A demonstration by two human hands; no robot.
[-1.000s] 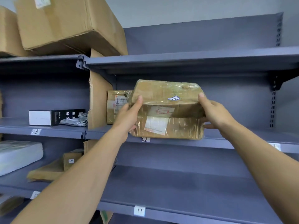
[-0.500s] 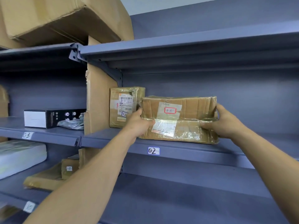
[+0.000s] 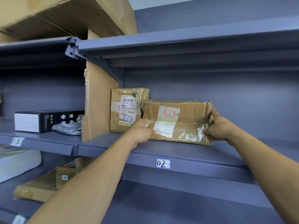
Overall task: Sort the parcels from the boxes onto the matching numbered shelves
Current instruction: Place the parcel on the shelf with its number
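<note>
The brown cardboard parcel wrapped in clear glossy tape (image 3: 177,121) rests on the grey metal shelf labelled 02 (image 3: 163,163), just beside an upright taped carton marked 02 (image 3: 127,110) beyond the left fingers. The creased board looks stiff but dented and fairly light, and the film probably slippery, so the two short ends are the sound place to hold. The left hand (image 3: 142,131) clasps the near left corner and the right hand (image 3: 220,125) wraps the right end, fingers closed on it, both arms stretched forward and up

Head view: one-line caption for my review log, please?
Both hands, left hand and right hand, set a taped parcel on shelf 02.
</note>
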